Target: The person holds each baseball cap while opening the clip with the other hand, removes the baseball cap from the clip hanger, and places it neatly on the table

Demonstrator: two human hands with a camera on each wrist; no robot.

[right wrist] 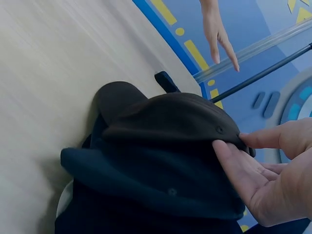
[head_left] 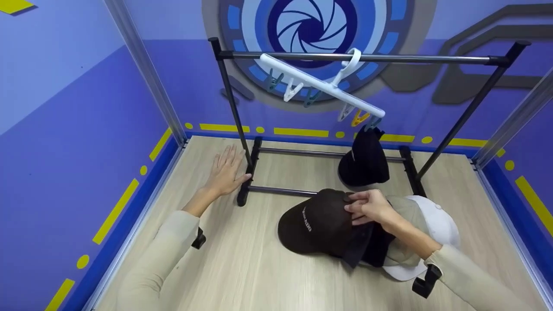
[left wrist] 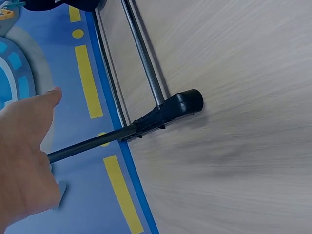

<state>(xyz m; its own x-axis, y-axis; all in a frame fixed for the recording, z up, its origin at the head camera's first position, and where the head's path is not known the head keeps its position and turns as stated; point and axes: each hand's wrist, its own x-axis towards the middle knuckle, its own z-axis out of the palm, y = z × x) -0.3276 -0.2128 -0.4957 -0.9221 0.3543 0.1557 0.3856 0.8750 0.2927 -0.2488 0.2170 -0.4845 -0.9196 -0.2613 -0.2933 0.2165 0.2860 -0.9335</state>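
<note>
My right hand (head_left: 369, 208) pinches the back edge of a dark brown cap (head_left: 322, 220) with light lettering on its front. In the right wrist view, thumb and fingers meet at the rim of that brown cap (right wrist: 175, 114), above a navy cap (right wrist: 146, 175). Behind it in the row are a beige cap (head_left: 399, 255) and a white cap (head_left: 443, 222). My left hand (head_left: 227, 172) has its fingers spread beside the left post of a black rack (head_left: 231, 95), holding nothing. The left wrist view shows part of this hand (left wrist: 29, 151) near the post.
A white clip hanger (head_left: 319, 84) hangs tilted from the rack's top bar (head_left: 410, 58), with several small clips. A black cap (head_left: 365, 162) hangs from its lower right end. Blue-purple panels (head_left: 77, 129) enclose the wood-patterned surface (head_left: 224, 268) on the left, back and right.
</note>
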